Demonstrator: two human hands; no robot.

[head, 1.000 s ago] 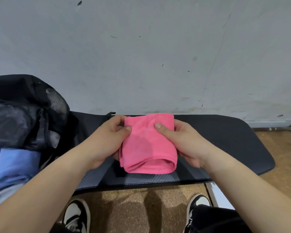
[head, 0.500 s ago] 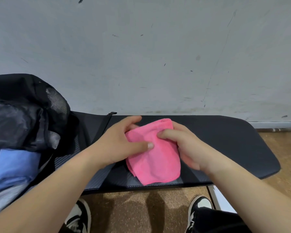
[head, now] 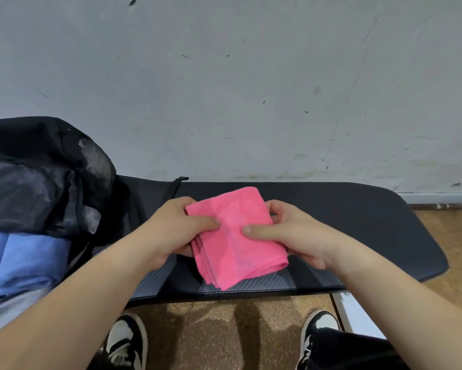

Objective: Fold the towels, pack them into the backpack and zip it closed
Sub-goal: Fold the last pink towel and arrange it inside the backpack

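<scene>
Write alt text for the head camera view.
Two bare hands, left hand and right hand, hold a folded pink towel above a black bench. An open black backpack at left shows blue towels inside.

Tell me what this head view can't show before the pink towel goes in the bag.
- Backpack: cut off by the left edge; zipper not visible.
- Blue towels inside: count unclear, partly under the flap and cut by the edge.
- Pink towel: underside and fingers hidden by the towel and both hands, left hand, right hand.
</scene>
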